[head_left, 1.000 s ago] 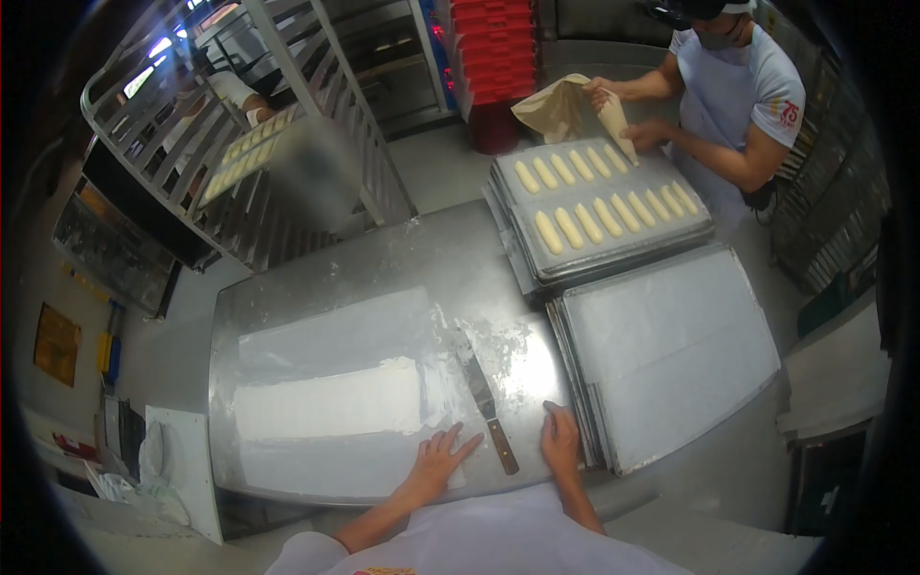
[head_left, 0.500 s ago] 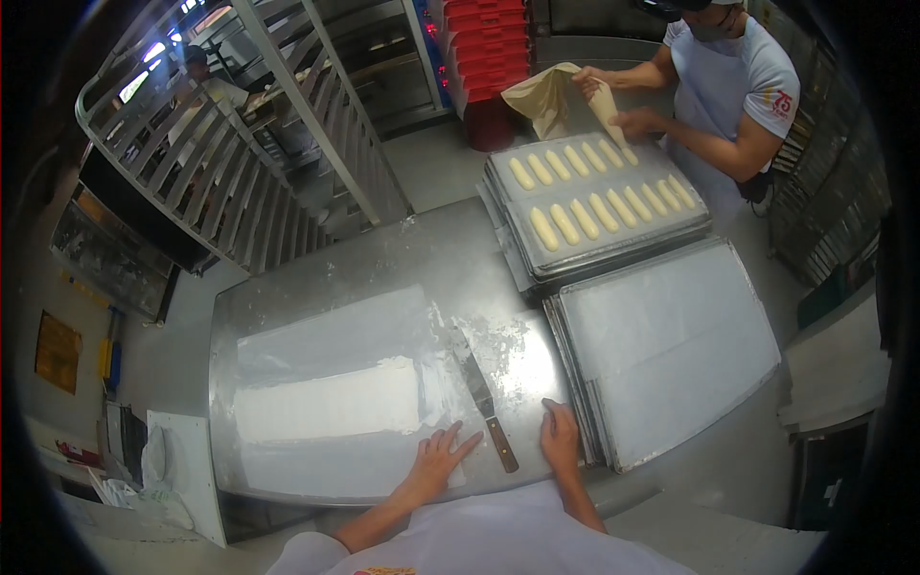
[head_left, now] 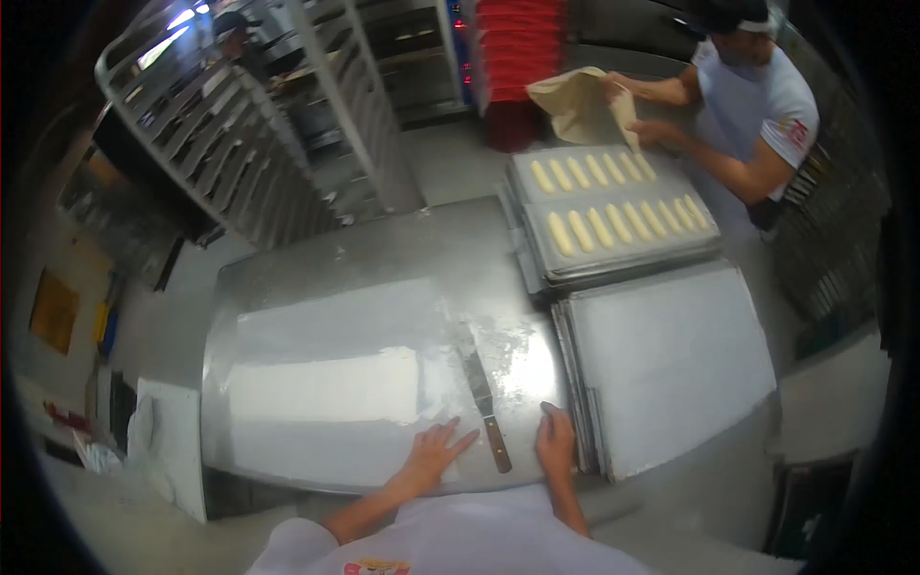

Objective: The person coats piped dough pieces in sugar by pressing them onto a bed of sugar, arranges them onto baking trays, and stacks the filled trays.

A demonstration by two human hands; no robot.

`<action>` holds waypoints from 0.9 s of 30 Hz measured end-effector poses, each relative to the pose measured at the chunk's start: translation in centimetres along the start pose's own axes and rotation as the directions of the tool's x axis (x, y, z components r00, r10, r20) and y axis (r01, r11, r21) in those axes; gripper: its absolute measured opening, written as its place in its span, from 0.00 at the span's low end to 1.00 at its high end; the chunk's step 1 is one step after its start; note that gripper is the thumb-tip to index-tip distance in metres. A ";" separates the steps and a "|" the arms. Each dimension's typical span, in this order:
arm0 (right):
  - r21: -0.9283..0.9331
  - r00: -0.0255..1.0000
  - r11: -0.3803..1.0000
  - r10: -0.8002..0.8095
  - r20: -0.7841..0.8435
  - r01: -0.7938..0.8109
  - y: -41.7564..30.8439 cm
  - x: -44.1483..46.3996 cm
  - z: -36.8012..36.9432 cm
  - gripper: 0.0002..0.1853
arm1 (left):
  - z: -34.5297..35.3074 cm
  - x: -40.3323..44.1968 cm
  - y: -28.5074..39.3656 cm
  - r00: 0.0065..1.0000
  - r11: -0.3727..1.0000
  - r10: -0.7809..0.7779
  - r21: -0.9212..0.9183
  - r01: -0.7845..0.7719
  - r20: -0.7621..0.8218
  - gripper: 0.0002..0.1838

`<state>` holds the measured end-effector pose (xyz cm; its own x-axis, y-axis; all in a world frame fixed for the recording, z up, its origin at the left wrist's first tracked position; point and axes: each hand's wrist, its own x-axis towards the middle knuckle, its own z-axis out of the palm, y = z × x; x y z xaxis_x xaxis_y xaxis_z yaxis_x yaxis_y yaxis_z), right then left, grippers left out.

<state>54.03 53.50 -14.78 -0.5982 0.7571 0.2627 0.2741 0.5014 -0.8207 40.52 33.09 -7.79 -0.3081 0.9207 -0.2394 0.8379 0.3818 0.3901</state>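
My left hand (head_left: pixel 431 458) rests with spread fingers on the near edge of the paper sheet (head_left: pixel 326 452), holding nothing. A smooth white rectangular layer (head_left: pixel 324 387) lies on that sheet. To the right, my right hand (head_left: pixel 555 443) rests on the metal table beside the tray stack; its fingers are partly curled, and whether anything is under them cannot be seen. Between my hands lies a spatula (head_left: pixel 489 412) with a wooden handle, its blade pointing away from me, touched by neither hand.
Paper-lined trays (head_left: pixel 671 364) are stacked at the right. Behind them, a co-worker (head_left: pixel 757 125) pipes pale batter from a bag (head_left: pixel 625 117) onto a tray (head_left: pixel 628 251). A metal rack (head_left: pixel 369 125) and red crates (head_left: pixel 508 53) stand behind the table; another person is beyond the rack.
The view has tilted slightly. My hands and the spatula keep their places on the table. The co-worker's piping bag has lengthened the last strip in the far row. A tray by the rack is no longer visible.
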 end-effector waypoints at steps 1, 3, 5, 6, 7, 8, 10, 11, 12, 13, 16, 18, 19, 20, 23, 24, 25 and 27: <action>0.005 1.000 1.000 0.005 -0.001 -0.005 0.1 -0.2 -0.2 0.13 | -0.1 0.1 0.2 0.999 0.999 0.035 -0.002 -0.035 0.017 0.52; 0.012 0.997 0.997 0.080 0.001 -0.080 -0.1 -0.2 -0.6 0.13 | -0.5 0.2 0.6 0.995 0.998 -0.060 0.009 0.059 0.084 0.52; 0.036 0.999 0.999 0.032 0.006 -0.033 0.1 -0.1 -0.4 0.13 | -0.4 0.1 0.6 0.997 1.000 -0.028 0.016 0.027 0.078 0.52; 0.064 0.999 0.998 -0.010 -0.035 0.012 0.3 -0.1 -0.2 0.13 | -0.4 0.1 0.5 0.998 0.999 -0.031 0.023 0.030 0.053 0.53; 0.058 0.999 0.998 -0.004 -0.043 0.006 0.2 -0.1 -0.3 0.13 | -0.4 0.1 0.5 0.998 1.000 -0.020 0.023 0.019 0.058 0.53; 0.066 0.999 0.998 0.020 -0.026 -0.019 0.0 -0.1 -0.3 0.13 | -0.5 0.2 0.6 0.998 0.999 -0.023 0.034 0.021 0.057 0.53; 0.070 0.999 0.996 0.051 -0.011 -0.050 -0.1 -0.1 -0.5 0.13 | -0.4 0.2 0.6 0.998 0.999 -0.019 0.045 0.016 0.062 0.53; 0.075 0.998 0.995 0.064 0.002 -0.064 -0.1 -0.1 -0.5 0.13 | -0.3 0.2 0.5 0.998 0.999 -0.021 0.051 0.018 0.060 0.53; 0.082 0.997 0.994 0.077 0.016 -0.078 -0.1 -0.1 -0.5 0.13 | -0.1 0.2 0.4 0.998 0.998 -0.023 0.057 0.020 0.058 0.53; 0.080 0.996 0.993 0.084 0.012 -0.084 0.0 -0.1 -0.5 0.13 | 0.0 0.2 0.3 0.998 0.998 -0.019 0.057 0.015 0.064 0.53; 0.053 0.999 0.998 0.033 -0.030 -0.031 0.4 -0.1 -0.3 0.12 | 0.3 0.2 0.1 0.999 0.995 -0.007 0.100 0.004 0.034 0.55; 0.041 0.999 0.999 0.019 -0.040 -0.018 0.8 -0.2 -0.1 0.12 | 0.4 0.2 0.1 1.000 0.996 -0.009 0.088 0.007 0.018 0.55; 0.044 0.999 0.999 0.018 -0.036 -0.016 0.8 -0.3 -0.1 0.12 | 0.3 0.3 0.1 1.000 0.996 -0.014 0.088 0.012 0.018 0.55; 0.037 0.999 0.999 0.017 -0.037 -0.016 0.9 -0.3 0.0 0.13 | 0.0 0.4 0.3 0.999 0.999 -0.016 0.048 0.015 0.038 0.54; 0.052 0.998 0.997 0.062 0.026 -0.064 0.4 -0.1 -0.1 0.14 | 0.0 0.2 0.1 0.998 0.999 -0.031 0.008 0.031 0.049 0.54; 0.037 0.998 0.997 0.065 0.018 -0.066 0.3 -0.1 -0.2 0.14 | 0.0 0.3 0.0 0.999 1.000 -0.013 0.001 0.013 0.050 0.55; 0.020 0.998 0.997 0.068 0.007 -0.068 0.1 -0.1 -0.3 0.14 | -0.1 0.2 0.1 0.999 1.000 -0.027 0.002 0.027 0.042 0.55; 0.034 0.997 0.996 0.079 0.020 -0.080 -0.1 0.0 -0.3 0.14 | -0.4 0.2 0.3 0.998 1.000 -0.023 -0.013 0.024 0.059 0.55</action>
<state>54.23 53.57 -14.59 -0.5893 0.7859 0.1870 0.2955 0.4251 -0.8556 40.47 33.44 -7.39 -0.2998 0.9054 -0.3006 0.8244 0.4044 0.3961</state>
